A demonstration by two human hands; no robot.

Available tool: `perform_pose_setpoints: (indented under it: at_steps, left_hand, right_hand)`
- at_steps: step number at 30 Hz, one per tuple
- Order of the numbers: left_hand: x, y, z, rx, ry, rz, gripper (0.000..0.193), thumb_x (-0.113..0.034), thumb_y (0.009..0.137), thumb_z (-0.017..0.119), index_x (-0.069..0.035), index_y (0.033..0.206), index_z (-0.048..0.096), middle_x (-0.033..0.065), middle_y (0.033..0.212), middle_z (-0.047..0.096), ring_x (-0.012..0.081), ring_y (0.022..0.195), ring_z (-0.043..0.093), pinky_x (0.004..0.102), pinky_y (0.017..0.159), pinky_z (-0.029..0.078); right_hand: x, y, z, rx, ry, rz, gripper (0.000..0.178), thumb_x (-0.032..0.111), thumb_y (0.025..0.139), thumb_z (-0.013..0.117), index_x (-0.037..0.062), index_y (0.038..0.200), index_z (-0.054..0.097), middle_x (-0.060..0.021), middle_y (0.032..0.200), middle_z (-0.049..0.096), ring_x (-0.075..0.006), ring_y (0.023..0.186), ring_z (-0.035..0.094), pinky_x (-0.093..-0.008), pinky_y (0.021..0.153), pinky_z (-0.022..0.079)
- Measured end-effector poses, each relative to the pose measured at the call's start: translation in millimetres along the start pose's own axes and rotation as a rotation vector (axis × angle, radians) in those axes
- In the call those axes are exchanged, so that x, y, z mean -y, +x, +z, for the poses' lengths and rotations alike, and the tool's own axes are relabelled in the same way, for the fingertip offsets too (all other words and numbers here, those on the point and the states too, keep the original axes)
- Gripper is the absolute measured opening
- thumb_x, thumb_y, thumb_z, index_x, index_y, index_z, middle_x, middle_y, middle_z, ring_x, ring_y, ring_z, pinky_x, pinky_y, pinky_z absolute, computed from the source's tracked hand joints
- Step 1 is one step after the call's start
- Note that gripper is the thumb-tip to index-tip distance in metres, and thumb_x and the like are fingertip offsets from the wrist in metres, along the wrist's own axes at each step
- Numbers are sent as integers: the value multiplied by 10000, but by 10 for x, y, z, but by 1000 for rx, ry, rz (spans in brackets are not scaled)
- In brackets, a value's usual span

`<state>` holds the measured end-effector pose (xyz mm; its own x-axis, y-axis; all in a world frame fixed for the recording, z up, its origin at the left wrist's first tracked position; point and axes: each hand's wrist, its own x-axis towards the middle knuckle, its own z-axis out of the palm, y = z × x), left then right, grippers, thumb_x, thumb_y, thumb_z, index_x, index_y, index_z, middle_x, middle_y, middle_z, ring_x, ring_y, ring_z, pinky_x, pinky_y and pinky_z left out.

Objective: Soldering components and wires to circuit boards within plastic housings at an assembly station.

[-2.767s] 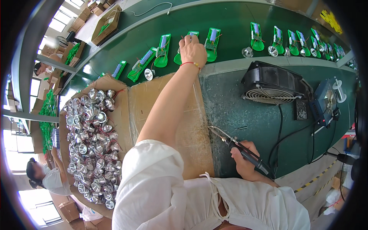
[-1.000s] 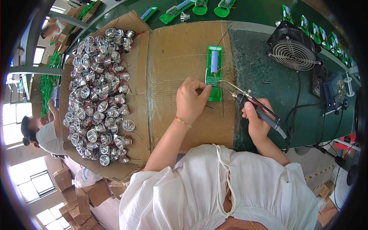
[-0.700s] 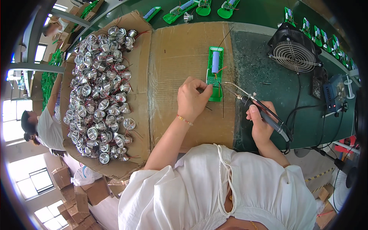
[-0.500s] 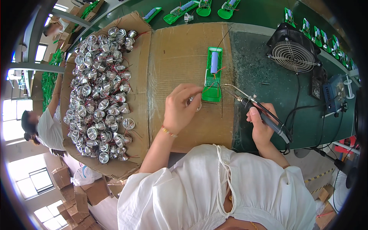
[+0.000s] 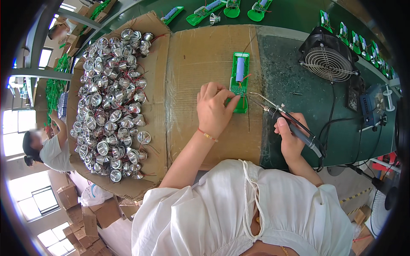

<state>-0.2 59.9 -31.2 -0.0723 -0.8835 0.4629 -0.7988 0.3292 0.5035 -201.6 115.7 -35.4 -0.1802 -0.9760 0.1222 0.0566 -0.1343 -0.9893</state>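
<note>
Upright on the cardboard in front of me lies a green plastic flashlight housing (image 5: 244, 107), with a blue cylindrical battery (image 5: 240, 70), a green circuit board (image 5: 235, 88) and thin red and dark wires. My left hand (image 5: 215, 109) covers the board's left lower side, thumb and forefinger pinched together. Whatever they hold is hidden behind the fingers. My right hand (image 5: 292, 138) is wrapped around a soldering iron (image 5: 299, 133) with a thin metal solder-feed tube (image 5: 265, 99) attached. The iron's tip and the tube's end point at the board's right edge, close to my left fingertips.
Many silver reflector cups (image 5: 112, 115) with red wires fill a cardboard tray on the left. A black fan (image 5: 328, 62) stands at the right, near a blue soldering station (image 5: 372, 102) and cables. More green housings (image 5: 207, 12) line the back. Another person (image 5: 53, 147) works at far left.
My left hand has moved right and slightly up, over the housing's board. The silver cup seen beneath it before is now hidden. My right hand and iron have barely moved.
</note>
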Motion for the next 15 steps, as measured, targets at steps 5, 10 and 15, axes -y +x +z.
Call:
perform_pose_setpoints:
  at_steps: [5,10,15]
  left_hand:
    - [26,-41,-6,97,-225,-259,96,-129,684,731,-64,718,670,57,814,583,233,792,536,330,669,447]
    - [-10,1,-45,172,-287,-385,98,-142,702,723,-55,708,677,72,808,599,235,774,548,333,647,453]
    - [12,8,-30,207,-254,-364,142,-137,719,727,-9,754,676,75,795,597,163,702,575,282,639,462]
  right_hand:
    - [-22,39,61,16,-45,-53,180,106,812,669,-16,866,547,-53,666,599,-73,556,545,-203,507,435]
    - [-35,40,109,17,-60,-48,170,102,810,670,-12,844,549,-32,643,587,-61,548,531,-199,496,419]
    - [-83,40,95,22,-125,-60,164,100,810,669,-12,834,551,-25,638,584,-56,541,523,-196,492,412]
